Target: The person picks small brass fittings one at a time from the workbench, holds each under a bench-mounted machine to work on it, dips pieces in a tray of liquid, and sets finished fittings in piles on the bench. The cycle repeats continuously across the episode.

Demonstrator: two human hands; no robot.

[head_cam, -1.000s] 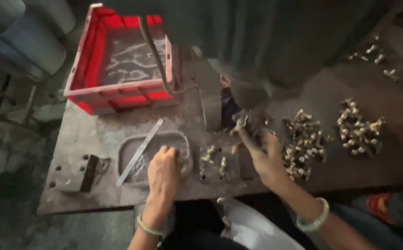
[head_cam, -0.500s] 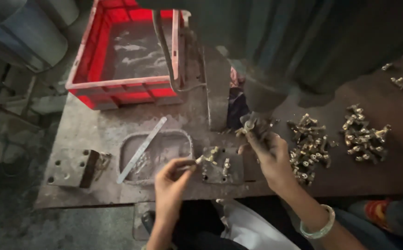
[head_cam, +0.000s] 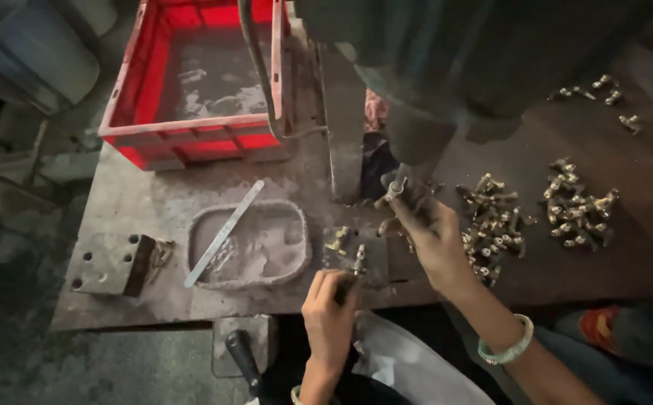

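The head view looks down on a grimy metal bench (head_cam: 154, 202). The right hand (head_cam: 431, 240) reaches forward to the foot of a dark press (head_cam: 416, 82), its fingers pinched narrow on a small brass fitting (head_cam: 395, 187) held up right under the machine's round nose. The left hand (head_cam: 330, 311) sits near the bench's front edge with its fingers curled in close; something dark shows between them, but what it is cannot be told. Just ahead of that hand, two or three loose fittings (head_cam: 345, 247) lie on a small dark plate (head_cam: 371, 259). To the right of the right hand, touching its knuckles or nearly so, is a heap of fittings (head_cam: 491, 221), and a second heap (head_cam: 578, 210) lies further right, apart from the first. A few strays (head_cam: 604, 90) rest near the far right of the bench. Left of the hands stands a shallow rounded tray (head_cam: 248, 281), dusted grey, with a flat metal strip (head_cam: 225, 232) laid slantwise across its rim. Further left is a steel block (head_cam: 109, 262) with drilled holes. At the back left stands a red crate (head_cam: 191, 139), with a grey hose (head_cam: 263, 75) hanging down over its right wall. A pale green bangle (head_cam: 510, 349) circles the right wrist. Below the bench edge, a black handle (head_cam: 242, 360) pokes up near the left forearm.
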